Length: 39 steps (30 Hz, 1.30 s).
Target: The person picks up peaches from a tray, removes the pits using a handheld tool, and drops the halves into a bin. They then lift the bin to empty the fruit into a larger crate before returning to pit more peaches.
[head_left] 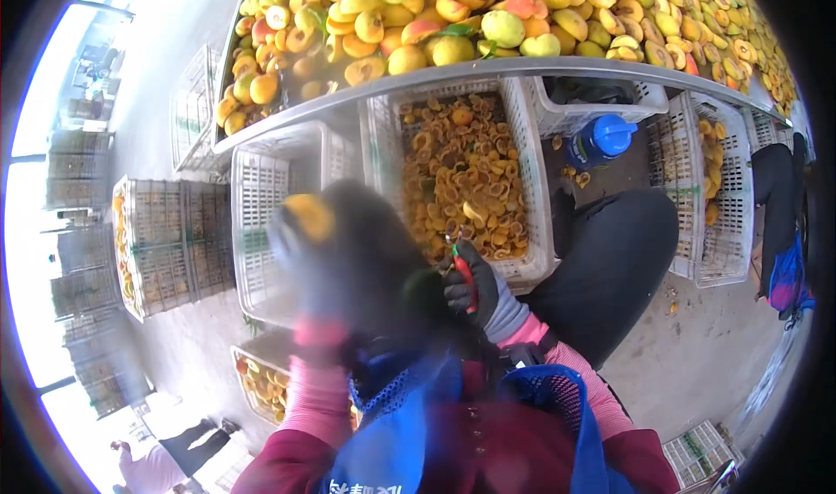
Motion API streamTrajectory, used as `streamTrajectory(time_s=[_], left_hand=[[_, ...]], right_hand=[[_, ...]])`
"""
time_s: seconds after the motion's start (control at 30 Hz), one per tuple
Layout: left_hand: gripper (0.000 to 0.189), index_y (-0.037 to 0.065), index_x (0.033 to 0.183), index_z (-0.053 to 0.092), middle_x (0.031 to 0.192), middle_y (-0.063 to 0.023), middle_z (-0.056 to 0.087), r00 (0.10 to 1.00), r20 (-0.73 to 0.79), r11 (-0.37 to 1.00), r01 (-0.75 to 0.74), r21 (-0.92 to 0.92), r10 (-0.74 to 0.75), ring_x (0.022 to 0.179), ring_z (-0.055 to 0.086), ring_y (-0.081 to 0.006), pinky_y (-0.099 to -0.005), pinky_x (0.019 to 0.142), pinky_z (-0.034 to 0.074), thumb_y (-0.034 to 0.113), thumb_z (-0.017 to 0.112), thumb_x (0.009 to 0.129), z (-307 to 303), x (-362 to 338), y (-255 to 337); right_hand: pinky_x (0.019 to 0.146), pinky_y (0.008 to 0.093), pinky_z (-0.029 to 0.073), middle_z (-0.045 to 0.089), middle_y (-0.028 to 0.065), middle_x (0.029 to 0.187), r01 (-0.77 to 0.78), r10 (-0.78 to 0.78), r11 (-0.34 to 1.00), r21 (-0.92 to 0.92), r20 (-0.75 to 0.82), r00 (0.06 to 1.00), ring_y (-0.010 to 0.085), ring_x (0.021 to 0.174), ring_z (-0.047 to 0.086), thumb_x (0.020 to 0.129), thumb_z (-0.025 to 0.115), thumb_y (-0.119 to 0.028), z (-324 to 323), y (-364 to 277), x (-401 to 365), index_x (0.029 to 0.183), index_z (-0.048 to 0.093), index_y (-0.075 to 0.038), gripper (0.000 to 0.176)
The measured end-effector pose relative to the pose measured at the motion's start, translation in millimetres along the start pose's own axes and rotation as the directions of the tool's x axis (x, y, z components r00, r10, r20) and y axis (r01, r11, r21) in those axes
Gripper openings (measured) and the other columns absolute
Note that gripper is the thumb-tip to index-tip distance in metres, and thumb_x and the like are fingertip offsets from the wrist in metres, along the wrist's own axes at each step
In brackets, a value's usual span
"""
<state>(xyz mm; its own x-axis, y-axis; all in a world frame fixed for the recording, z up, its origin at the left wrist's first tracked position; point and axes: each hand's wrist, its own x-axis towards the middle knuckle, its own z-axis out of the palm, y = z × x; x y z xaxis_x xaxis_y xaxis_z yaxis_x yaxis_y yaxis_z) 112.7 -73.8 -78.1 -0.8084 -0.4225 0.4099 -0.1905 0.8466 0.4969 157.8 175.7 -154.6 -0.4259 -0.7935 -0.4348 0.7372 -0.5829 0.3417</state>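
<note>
My left hand (300, 250), in a grey glove and smeared by motion, is above a white crate at the left. A yellow-orange peach piece (309, 217) shows in its grip; the fingers are too blurred to make out singly. My right hand (486, 301), in a black and grey glove, is closed around a small red-handled tool (463, 276) with a metal tip. It is over the near edge of a white crate (533, 180) that holds peach pits and scraps (466, 167). Halved peaches (409, 58) are heaped on the metal-edged table (488, 67) in front.
A white crate (252, 267) stands at the left, beside stacked crates (178, 241) of fruit. A blue bottle (601, 141) stands below the table. More crates (718, 241) and another person's leg (771, 180) are at right. Another person (161, 463) is at lower left.
</note>
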Motion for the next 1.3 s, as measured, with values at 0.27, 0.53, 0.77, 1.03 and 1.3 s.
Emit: streamTrajectory(time_s=[0.27, 0.53, 0.77, 1.03, 1.3], left_hand=[[0.029, 0.004, 0.101, 0.065, 0.090, -0.0112, 0.065, 0.964, 0.188, 0.981, -0.195, 0.020, 0.188, 0.079, 0.064, -0.0236, -0.0341, 0.073, 0.050, 0.026, 0.068, 0.082, 49.8, 98.9, 96.3], [0.070, 0.005, 0.109, 0.061, 0.105, -0.0155, 0.064, 0.640, 0.747, 0.752, -0.579, 0.315, 0.180, 0.096, 0.064, -0.0278, -0.0389, 0.082, 0.050, 0.065, 0.062, 0.072, 165.5, 181.8, 200.0], [0.061, 0.002, 0.112, 0.058, 0.107, -0.0183, 0.062, 0.636, 0.720, 0.689, -0.654, 0.312, 0.278, 0.094, 0.064, -0.0304, -0.0417, 0.079, 0.051, 0.050, 0.067, 0.075, 138.4, 189.6, 167.8], [0.056, 0.004, 0.105, 0.063, 0.106, -0.0159, 0.065, 0.625, 0.780, 0.770, -0.479, 0.421, -0.037, 0.098, 0.062, -0.0303, -0.0408, 0.082, 0.049, 0.050, 0.068, 0.074, 170.6, 187.1, 200.9], [0.067, 0.002, 0.129, 0.043, 0.111, -0.0152, 0.058, 0.669, 0.527, 0.775, -0.117, -0.621, 0.523, 0.095, 0.062, -0.0275, -0.0369, 0.082, 0.050, 0.014, 0.075, 0.072, 76.5, 124.8, 146.6]], right_hand=[[0.038, 0.0180, 0.041, 0.064, 0.0015, 0.087, 0.371, -0.821, 0.268, -0.889, -0.009, 0.570, 0.0062, 0.061, 0.059, 0.088, 0.062, -0.013, 17.9, -35.6, 8.0, 0.119, 0.052, -0.009, 0.032], [0.037, 0.0208, 0.040, 0.060, 0.0018, 0.073, 0.494, -0.750, 0.489, -0.719, -0.057, 0.659, 0.0077, 0.051, 0.054, 0.089, 0.062, -0.016, 24.7, -46.7, 9.3, 0.113, 0.057, -0.008, 0.026], [0.037, 0.0234, 0.041, 0.059, 0.0024, 0.071, 0.563, -0.731, 0.619, -0.548, -0.139, 0.668, 0.0101, 0.046, 0.053, 0.090, 0.062, -0.019, 32.3, -55.5, -9.5, 0.111, 0.058, -0.008, 0.025], [0.037, 0.0260, 0.044, 0.060, 0.0040, 0.070, 0.523, -0.671, 0.642, -0.561, -0.081, 0.737, 0.0114, 0.048, 0.056, 0.091, 0.060, -0.024, 32.0, -56.1, -3.4, 0.110, 0.058, -0.007, 0.026], [0.038, 0.0229, 0.036, 0.050, 0.0006, 0.065, 0.524, -0.665, 0.596, -0.609, -0.009, 0.746, 0.0089, 0.045, 0.045, 0.092, 0.056, -0.038, 66.4, -53.8, -13.9, 0.110, 0.056, -0.009, 0.034]])
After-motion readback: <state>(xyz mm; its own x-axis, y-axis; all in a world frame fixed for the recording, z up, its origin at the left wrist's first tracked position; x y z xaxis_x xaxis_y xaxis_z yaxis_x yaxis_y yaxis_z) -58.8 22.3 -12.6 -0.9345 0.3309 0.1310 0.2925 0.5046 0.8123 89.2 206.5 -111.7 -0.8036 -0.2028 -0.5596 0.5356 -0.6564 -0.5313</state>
